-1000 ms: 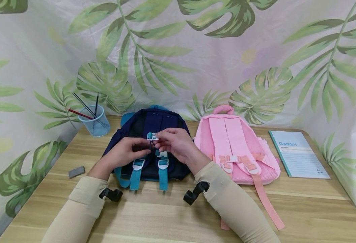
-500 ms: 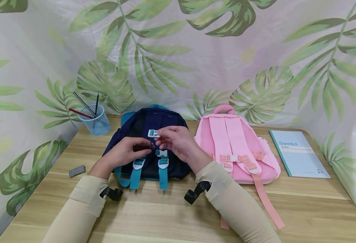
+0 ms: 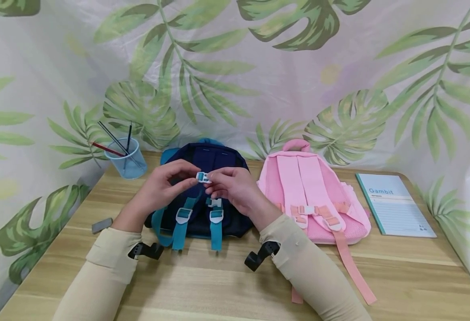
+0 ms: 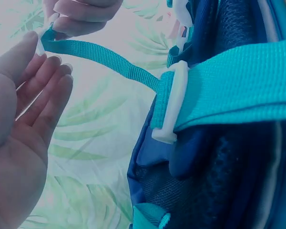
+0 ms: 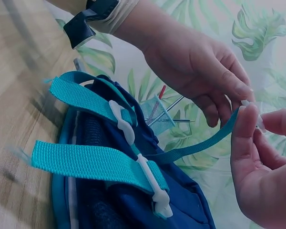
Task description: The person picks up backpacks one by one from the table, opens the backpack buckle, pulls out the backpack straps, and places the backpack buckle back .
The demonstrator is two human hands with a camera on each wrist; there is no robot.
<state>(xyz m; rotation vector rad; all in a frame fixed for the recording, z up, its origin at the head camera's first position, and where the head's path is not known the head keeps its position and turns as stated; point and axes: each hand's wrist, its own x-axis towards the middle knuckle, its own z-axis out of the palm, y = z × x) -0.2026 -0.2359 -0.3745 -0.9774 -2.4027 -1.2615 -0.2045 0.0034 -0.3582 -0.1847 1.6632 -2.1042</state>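
A white plastic buckle piece, threaded on a teal strap, is held up above the navy backpack. My right hand pinches its right end between thumb and fingers. At the left end, the thumb and fingertips of my left hand pinch the same piece. From the buckle the strap runs down in a curve to the backpack, as the right wrist view shows. A second white buckle piece sits on the right shoulder strap, above a white adjuster. Fingers partly cover the held buckle.
To the right lies a pink backpack, its chest buckle fastened. Beyond it is a notebook. A blue mesh cup with pens stands at the back left, and a grey eraser lies on the wooden table.
My left hand has risen from beside the strap to the buckle's left end and now pinches it. My right hand keeps its pinch on the buckle, nearly in place.
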